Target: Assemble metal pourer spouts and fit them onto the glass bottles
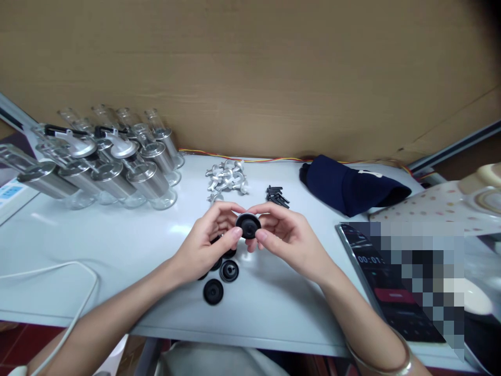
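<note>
While hands [209, 235] [295, 240] pinch cap [248, 226], concave toward camera

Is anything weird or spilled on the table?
I see no spill. The dark blue cloth item looks a bit out of place, because it's soft fabric, lying to the right of small black sticks and silvery parts.

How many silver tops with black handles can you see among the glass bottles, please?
2: one silver top toward the left, another silver top just to its right. Others may be hidden among the glass bottles.
</note>
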Demonstrator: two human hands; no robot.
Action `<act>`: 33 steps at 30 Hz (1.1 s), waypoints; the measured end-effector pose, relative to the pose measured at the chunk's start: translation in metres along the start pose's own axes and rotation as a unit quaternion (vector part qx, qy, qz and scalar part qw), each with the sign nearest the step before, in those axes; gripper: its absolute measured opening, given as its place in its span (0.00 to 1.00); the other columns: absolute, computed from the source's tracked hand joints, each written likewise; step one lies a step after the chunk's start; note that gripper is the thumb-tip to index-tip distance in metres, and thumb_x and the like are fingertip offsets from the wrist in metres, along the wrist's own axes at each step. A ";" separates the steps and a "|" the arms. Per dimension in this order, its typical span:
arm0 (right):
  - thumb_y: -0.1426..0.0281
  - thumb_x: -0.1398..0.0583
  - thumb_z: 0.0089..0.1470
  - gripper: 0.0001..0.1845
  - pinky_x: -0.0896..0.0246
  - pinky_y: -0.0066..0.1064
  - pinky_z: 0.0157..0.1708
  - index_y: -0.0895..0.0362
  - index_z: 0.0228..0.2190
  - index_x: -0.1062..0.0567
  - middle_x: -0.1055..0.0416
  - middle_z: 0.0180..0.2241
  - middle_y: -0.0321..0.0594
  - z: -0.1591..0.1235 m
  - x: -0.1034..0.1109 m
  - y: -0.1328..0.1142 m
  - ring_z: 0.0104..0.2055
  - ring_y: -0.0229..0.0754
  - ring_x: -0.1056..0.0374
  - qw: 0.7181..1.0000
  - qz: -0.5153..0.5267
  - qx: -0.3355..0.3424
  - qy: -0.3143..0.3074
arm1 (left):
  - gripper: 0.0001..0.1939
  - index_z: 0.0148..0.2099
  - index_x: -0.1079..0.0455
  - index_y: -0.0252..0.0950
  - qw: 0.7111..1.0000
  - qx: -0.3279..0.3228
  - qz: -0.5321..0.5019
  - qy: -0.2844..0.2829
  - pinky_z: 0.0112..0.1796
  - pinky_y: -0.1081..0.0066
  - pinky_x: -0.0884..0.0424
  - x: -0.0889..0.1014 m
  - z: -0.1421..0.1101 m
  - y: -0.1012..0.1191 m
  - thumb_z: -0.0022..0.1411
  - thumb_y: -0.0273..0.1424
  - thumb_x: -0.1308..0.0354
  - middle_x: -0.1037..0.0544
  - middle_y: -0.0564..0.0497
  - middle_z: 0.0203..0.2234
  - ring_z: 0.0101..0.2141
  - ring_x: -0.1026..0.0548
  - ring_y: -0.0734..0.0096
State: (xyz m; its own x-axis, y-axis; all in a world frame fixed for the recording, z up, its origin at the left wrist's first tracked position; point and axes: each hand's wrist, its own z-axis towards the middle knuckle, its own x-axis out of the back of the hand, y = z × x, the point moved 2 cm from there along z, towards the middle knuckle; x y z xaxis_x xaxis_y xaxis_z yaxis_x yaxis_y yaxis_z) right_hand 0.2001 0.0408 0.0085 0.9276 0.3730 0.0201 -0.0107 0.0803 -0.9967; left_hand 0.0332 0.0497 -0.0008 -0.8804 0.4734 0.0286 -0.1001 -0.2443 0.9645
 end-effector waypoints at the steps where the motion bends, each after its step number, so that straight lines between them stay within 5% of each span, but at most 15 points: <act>1: 0.67 0.39 0.52 0.13 0.38 0.29 0.28 0.58 0.39 0.30 0.28 0.25 0.36 0.000 0.000 0.000 0.26 0.38 0.31 1.000 -0.003 -0.003 0.000 | 0.11 0.48 0.37 0.38 1.000 -0.003 0.003 -0.007 0.26 0.76 0.29 0.000 0.000 0.000 0.65 0.35 0.46 0.25 0.50 0.30 0.27 0.25 0.74; 21: 0.68 0.42 0.49 0.13 0.43 0.29 0.28 0.54 0.37 0.39 0.34 0.24 0.31 -0.004 -0.008 0.003 0.24 0.35 0.41 0.995 -0.058 -0.029 -0.074 | 0.09 0.46 0.36 0.39 0.992 -0.024 0.106 -0.058 0.30 0.70 0.31 0.001 -0.006 -0.003 0.63 0.34 0.47 0.27 0.50 0.29 0.33 0.25 0.66; 33: 0.70 0.42 0.48 0.11 0.44 0.27 0.28 0.53 0.35 0.38 0.40 0.19 0.28 -0.003 -0.008 -0.003 0.28 0.39 0.38 0.993 -0.087 -0.025 -0.070 | 0.10 0.44 0.40 0.38 0.994 -0.018 0.089 -0.064 0.30 0.71 0.34 0.000 -0.006 -0.005 0.59 0.28 0.48 0.32 0.53 0.28 0.31 0.29 0.70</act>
State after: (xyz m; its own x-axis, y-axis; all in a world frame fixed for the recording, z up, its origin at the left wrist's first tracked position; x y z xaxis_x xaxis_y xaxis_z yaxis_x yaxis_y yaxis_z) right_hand 0.1936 0.0345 0.0106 0.8528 0.4825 0.2000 0.1675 0.1101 -0.9797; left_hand 0.0313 0.0456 -0.0070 -0.8195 0.5235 0.2330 0.0331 -0.3626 0.9313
